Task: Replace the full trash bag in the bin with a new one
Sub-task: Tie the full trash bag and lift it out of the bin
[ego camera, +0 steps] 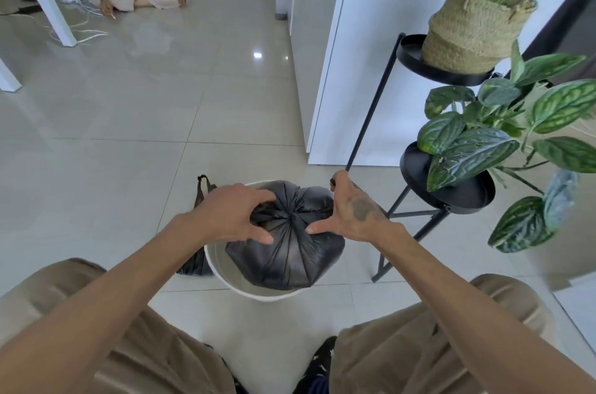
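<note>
- The full black trash bag [287, 251] sat in the white bin [222, 274], under both hands.
- The left hand [232, 213] pinched the bag's bunched top.
- The right hand [351, 213] was spread, thumb touching the bag.
- Another black bag [201, 197] lay just left of the left hand.

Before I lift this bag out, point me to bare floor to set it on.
Bare tile lies ahead of the round white bin, up to the white cabinet. Right is crowded by the black metal plant stand. A dark bag lies against the bin's left.
</note>
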A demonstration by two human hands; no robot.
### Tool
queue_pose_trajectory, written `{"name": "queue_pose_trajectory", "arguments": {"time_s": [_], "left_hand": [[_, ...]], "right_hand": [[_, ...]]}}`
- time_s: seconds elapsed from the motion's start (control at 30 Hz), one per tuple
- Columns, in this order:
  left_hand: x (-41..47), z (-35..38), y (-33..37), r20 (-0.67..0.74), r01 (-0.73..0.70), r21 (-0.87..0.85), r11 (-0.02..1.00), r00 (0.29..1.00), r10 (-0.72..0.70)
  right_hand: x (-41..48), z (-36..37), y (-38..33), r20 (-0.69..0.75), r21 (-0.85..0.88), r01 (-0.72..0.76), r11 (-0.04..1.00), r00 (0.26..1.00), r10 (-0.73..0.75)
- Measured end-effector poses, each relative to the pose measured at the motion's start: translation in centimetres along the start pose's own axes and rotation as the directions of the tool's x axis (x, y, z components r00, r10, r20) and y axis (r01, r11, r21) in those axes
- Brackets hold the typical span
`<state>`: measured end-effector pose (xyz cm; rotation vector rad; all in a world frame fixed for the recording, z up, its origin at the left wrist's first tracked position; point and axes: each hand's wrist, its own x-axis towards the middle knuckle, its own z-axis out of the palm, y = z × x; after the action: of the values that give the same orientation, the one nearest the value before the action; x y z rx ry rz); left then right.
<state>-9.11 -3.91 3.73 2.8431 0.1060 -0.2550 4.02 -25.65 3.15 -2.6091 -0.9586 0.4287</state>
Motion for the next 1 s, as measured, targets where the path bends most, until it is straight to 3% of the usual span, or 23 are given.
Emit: {"name": "queue_pose_trajectory", "arguments": {"time_s": [0.07,0.13,0.37,0.53,0.6,0.7,0.87,1.0], "left_hand": [[0.4,-0.2,0.8,0.013,-0.002,0.162,0.987,1.000,0.000],[0.7,-0.6,1.5,0.009,0.000,0.207,0.978,1.000,-0.002],[0.2,-2.5,8.2,-0.185,-0.102,-0.001,0.995,0.978,0.100],[1.6,0.5,15.3,-0.252,-0.218,-0.072,0.973,0.948,0.194],[2.6,3.0,17.4,-0.226,-0.235,-0.055,0.970,0.950,0.217],[4.0,7.1,18.8,-0.143,-0.229,-0.036,0.973,0.965,0.222],[5.6,12.7,19.7,0.011,-0.215,0.042,0.976,0.977,0.214],[6.8,14.7,19.2,0.020,-0.137,0.076,0.988,0.991,0.135]], "right_hand": [[-0.4,0.2,-0.1,-0.020,-0.050,0.023,0.998,0.999,-0.024],[-0.9,-0.2,-0.1,-0.043,-0.080,0.035,0.996,0.998,-0.038],[-7.2,-6.3,2.2,-0.225,-0.021,-0.006,1.000,0.974,0.001],[-13.5,-7.6,7.4,-0.160,-0.317,0.029,0.948,0.984,-0.083],[-14.7,-5.9,10.4,-0.172,-0.338,0.023,0.941,0.981,-0.086],[-14.5,-2.4,13.3,-0.103,-0.333,-0.109,0.937,0.992,0.079],[-12.0,2.3,16.2,-0.010,-0.318,-0.189,0.929,0.980,0.197],[-10.0,4.8,17.6,0.004,-0.281,-0.232,0.931,0.970,0.243]]}}
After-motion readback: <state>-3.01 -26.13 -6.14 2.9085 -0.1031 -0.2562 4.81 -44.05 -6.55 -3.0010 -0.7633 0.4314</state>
